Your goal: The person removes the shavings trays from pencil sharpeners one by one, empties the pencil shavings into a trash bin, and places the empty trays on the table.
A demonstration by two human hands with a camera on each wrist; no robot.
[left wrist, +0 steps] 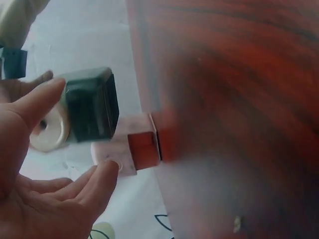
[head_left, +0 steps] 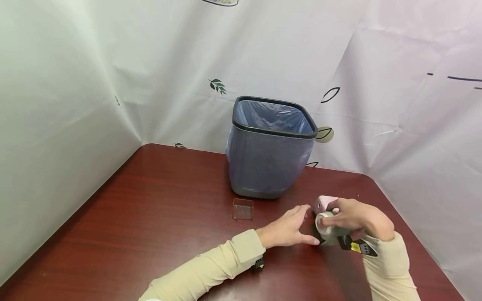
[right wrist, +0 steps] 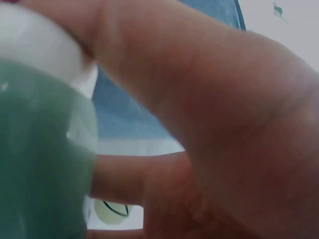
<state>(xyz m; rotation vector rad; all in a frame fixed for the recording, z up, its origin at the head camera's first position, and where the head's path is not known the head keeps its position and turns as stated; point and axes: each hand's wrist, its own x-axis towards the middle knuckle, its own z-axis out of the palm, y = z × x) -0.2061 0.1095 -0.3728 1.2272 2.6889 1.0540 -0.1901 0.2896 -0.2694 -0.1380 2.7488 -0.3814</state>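
In the head view my right hand [head_left: 355, 215] grips a green container with a white round end [head_left: 324, 225] near the table's right side. My thumb lies against the white end. The left wrist view shows its dark green, boxy body [left wrist: 92, 109]; close up, the right wrist view shows the green side [right wrist: 42, 159] below a white top. My left hand [head_left: 284, 230] reaches toward it with thumb and fingers spread; whether the thumb touches it I cannot tell. Behind stands a pale pink object [left wrist: 117, 149] with a small round mark and a square opening, partly hidden by the hand.
A bin [head_left: 269, 163] with a dark rim and bluish liner stands at the back of the dark red table [head_left: 124, 217]. A small clear tray [head_left: 243, 210] lies in front of it. White patterned sheets [head_left: 180, 75] hang behind and beside the table.
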